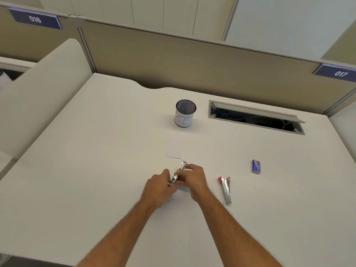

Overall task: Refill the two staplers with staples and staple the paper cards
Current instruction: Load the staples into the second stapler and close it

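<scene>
A silver metal stapler [180,169] is held just above the desk between both hands, its far end pointing toward the paper. My left hand [159,186] grips its near end. My right hand [194,179] pinches its middle from the right; something white shows under these fingers, but I cannot tell what it is. A second stapler [225,188], silver with a red head, lies on the desk to the right of my right hand. A small blue staple box [256,166] lies farther right. A white paper card [174,147] lies flat just beyond the hands.
A mesh pen cup [185,113] with a white label stands behind the card. An open cable hatch [256,117] is set in the white desk [96,151] at the back right. A beige partition [192,60] closes off the rear.
</scene>
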